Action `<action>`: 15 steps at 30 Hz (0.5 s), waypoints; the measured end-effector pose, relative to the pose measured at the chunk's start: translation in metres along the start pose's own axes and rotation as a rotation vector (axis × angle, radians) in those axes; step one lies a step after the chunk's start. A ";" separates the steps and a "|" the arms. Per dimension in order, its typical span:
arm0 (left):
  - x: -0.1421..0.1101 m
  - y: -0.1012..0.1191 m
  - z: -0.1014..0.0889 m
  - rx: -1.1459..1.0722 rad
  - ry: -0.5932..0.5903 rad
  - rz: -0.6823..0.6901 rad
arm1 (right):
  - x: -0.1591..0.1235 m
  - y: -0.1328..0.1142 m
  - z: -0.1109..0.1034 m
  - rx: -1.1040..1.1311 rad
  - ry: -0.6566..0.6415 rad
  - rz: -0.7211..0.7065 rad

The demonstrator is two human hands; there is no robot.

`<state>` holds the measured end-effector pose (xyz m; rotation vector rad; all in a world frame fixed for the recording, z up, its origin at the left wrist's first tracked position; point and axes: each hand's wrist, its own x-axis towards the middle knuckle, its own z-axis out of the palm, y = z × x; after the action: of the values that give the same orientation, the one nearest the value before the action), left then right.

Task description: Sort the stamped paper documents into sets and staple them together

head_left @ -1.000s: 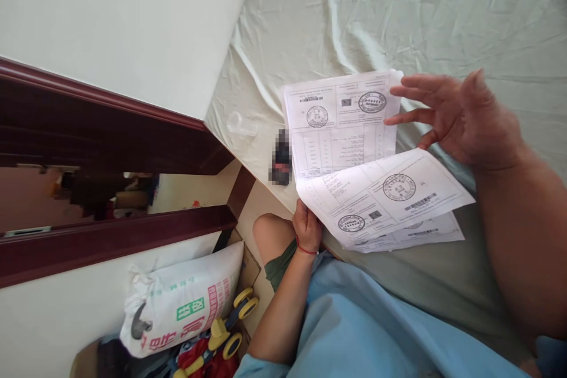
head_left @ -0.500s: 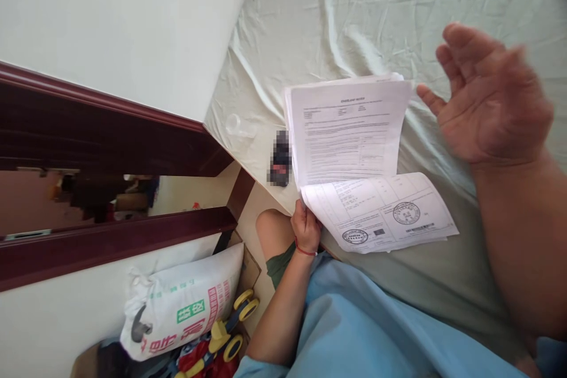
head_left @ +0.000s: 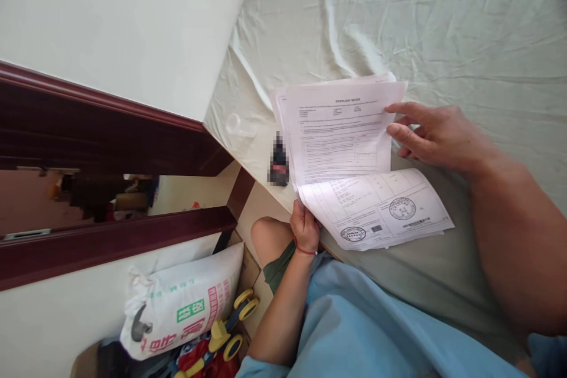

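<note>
A stack of printed papers (head_left: pixel 341 147) rests over the pale sheet, its front pages folded back toward me and showing round and oval stamps. My left hand (head_left: pixel 305 227) is closed on the lower left edge of the stack, with its fingertips hidden behind the paper. At the right edge of the upper page, my right hand (head_left: pixel 436 133) has its index finger and thumb apart, the index fingertip on the page near the "Overleaf Notes" heading. Its other fingers are partly hidden behind the thumb.
Left of the papers are a clear plastic cup (head_left: pixel 239 125) and a blurred-out dark object (head_left: pixel 279 159). A pale sheet (head_left: pixel 398 18) covers the bed. Below the dark red wooden rail (head_left: pixel 133 242) lie a white sack (head_left: pixel 186 301) and a yellow-wheeled toy (head_left: pixel 221 336).
My right hand has come down and left from the air onto the page's right edge. The papers have shifted slightly left, their upper sheets fanning out. My left hand keeps its hold.
</note>
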<state>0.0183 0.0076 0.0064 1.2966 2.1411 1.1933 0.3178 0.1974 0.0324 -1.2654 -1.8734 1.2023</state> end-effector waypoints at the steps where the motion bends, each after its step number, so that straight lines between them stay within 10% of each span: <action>1: 0.000 0.001 0.000 -0.004 -0.001 -0.004 | 0.000 0.000 -0.001 0.015 -0.035 0.010; 9: -0.001 -0.002 0.001 -0.022 -0.017 -0.023 | -0.006 -0.003 -0.009 0.404 -0.281 0.113; 15: -0.001 -0.007 0.000 -0.041 -0.027 -0.026 | -0.003 0.004 -0.010 0.431 -0.218 0.121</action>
<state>0.0147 0.0047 0.0005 1.2566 2.0972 1.1963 0.3291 0.1985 0.0330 -1.0512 -1.5747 1.7568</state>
